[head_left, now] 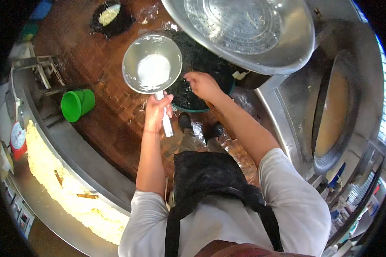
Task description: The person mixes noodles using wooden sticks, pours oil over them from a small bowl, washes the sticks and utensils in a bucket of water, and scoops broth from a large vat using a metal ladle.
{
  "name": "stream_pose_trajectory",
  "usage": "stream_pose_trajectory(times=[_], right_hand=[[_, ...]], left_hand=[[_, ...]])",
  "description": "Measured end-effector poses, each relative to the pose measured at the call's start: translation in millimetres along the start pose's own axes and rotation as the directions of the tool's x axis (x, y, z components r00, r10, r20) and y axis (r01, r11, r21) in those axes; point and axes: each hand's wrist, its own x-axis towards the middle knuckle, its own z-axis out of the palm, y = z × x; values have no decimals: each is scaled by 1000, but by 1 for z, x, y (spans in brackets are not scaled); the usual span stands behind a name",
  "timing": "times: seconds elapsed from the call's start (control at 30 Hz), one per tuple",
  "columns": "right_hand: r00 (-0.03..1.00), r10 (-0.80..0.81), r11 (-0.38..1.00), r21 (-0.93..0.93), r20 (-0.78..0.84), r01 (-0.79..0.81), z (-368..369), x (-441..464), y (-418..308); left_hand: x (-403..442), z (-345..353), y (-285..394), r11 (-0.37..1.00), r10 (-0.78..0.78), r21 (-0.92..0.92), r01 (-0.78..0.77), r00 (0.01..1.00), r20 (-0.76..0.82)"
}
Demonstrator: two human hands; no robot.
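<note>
And here we are: my left grip [158, 112] is clamped round the pale, shiny handle of a round metal dipper [133, 77], its smooth bowl held out ahead, a white glare blazing at the bottom; liquid or reflection, I can't tell. Over on the other side, my right grip [203, 87] is open, fingers loosely bent, beside the bowl and above a dark round tub [188, 103] with a green rim. Up top looms a big, gleaming metal colander [302, 47], broad and round, its base punched with rings of tiny holes. Down at the right, a wide wok [332, 115] shows a cloudy brown content, set in a grey metal stove [268, 96]. Across to the left, a bright green plastic bucket [70, 107] sits near a long curved metal surface [58, 222], heaped with yellow, stringy shreds [47, 165], two brown stick-like pieces lying among them. There's a red scale [18, 150] with a round white dial, markings too small to read! Below it all, wet, glossy reddish brick floor [111, 94], and a black apron [206, 171] over a white shirt.
</note>
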Motion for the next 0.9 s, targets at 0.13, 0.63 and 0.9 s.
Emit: stream_pose_trajectory(times=[0.13, 0.63, 0.9], right_hand=[[852, -408, 913, -130, -327, 387, -50, 45, -100], [920, 23, 941, -302, -391, -151, -89, 113, -121], [982, 30, 845, -520, -185, -124, -133, 9, -18]], left_hand=[[-62, 26, 108, 967, 153, 214, -136, 986, -63], [-57, 122, 214, 4, 483, 967, -256, 847, 222], [-31, 230, 157, -121, 339, 822, -556, 756, 561]])
